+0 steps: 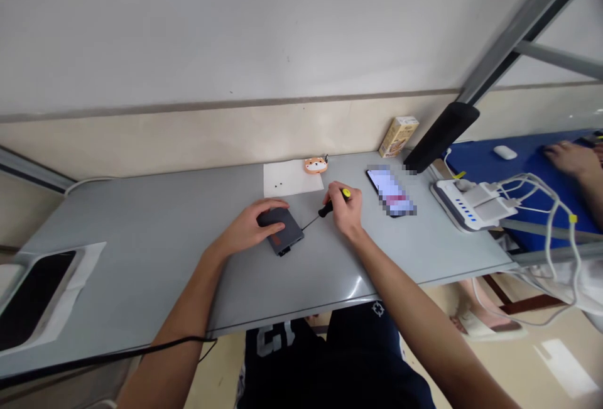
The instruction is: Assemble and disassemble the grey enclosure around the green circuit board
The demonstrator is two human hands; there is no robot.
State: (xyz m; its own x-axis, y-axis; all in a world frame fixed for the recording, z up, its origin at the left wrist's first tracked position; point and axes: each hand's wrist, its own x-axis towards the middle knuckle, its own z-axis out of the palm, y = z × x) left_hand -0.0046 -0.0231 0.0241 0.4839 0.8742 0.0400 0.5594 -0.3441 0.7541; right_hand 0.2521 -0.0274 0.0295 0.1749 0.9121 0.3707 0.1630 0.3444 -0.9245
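Note:
My left hand [249, 228] grips a small dark grey box-shaped device [288, 228] from its left side, thumb on top and fingers along the far edge. The device rests on the grey desk [155, 227], with a black part sticking out at its near edge. In my right hand [346, 211] is a screwdriver [326, 209] with a black and yellow handle. Its thin shaft points left, and the tip meets the device's right side. Behind them lies a white paper [287, 181] with a few tiny dark pieces, which look like screws, on it.
An orange animal-faced case [315, 165] sits at the paper's corner. To the right are a lit phone [391, 191], a carton [398, 136], a black cylinder [441, 137] and a power strip [471, 205] with cables. Another person's hand [572, 158] rests on a blue surface. A dark tablet-like object [35, 296] lies left.

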